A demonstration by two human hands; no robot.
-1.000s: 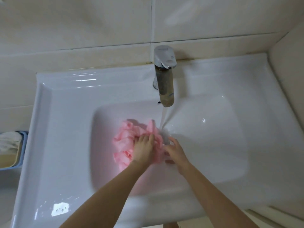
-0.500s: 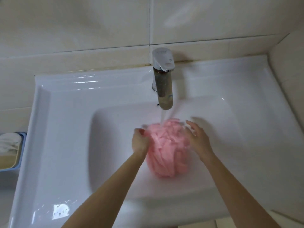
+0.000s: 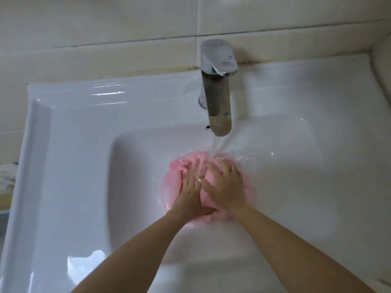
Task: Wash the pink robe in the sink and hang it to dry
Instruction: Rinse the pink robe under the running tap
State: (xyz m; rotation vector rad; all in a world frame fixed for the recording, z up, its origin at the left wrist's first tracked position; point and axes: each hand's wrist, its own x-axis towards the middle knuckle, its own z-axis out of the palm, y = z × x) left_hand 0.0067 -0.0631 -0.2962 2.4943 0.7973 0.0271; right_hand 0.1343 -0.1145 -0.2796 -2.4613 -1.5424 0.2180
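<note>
- The white sink (image 3: 63, 123) is filling most of the view, sitting below a tiled wall (image 3: 105, 28).
- The chrome faucet (image 3: 218, 106) is running, and its water stream (image 3: 215, 146) is falling onto the cloth.
- The pink robe (image 3: 175, 166) is lying bunched in the middle of the basin, under the stream.
- The left hand (image 3: 190, 191) is pressing down on it, fingers straight and close together.
- The right hand (image 3: 226, 187) is gripping the bundle just beside, fingers spread and curling over it.
- A ring (image 3: 232, 170) is showing on the right hand.
</note>
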